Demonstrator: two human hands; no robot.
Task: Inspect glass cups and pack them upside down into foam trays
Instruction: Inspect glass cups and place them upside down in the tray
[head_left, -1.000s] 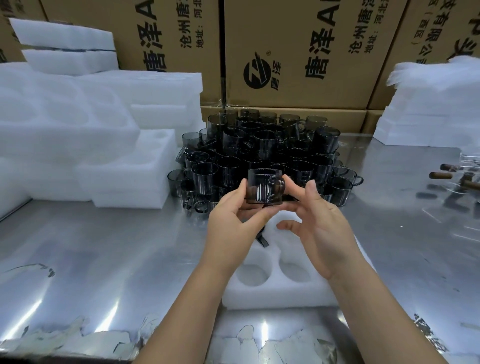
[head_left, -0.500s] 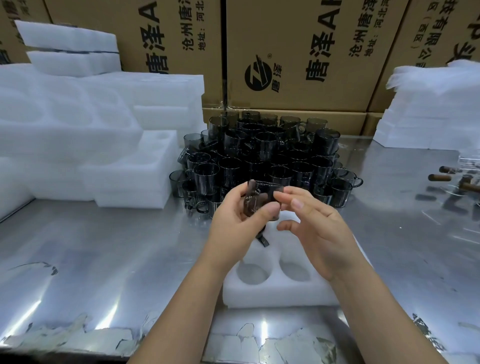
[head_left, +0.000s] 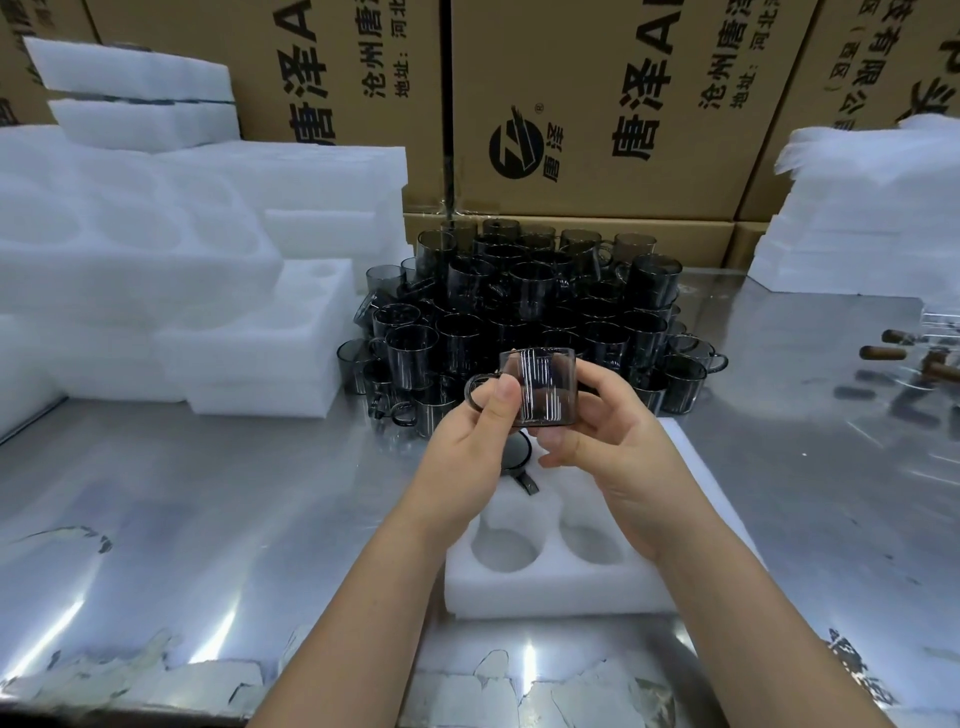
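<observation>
On steel table (head_left: 208, 519) before cartons (head_left: 597, 78), cups (head_left: 519, 291)

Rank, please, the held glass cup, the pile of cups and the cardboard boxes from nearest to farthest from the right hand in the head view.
1. The held glass cup: gripped by the right hand itself.
2. The pile of cups: just behind the hand, mid-scene.
3. The cardboard boxes: at the back, beyond the pile.

Bright, cool light is flooding the scene, throwing white glare streaks across the steel counter (head_left: 208, 493) and washing out the foam stacks (head_left: 130, 249). The wide lens is bending the edges, and the far right side is smearing with blur.
</observation>
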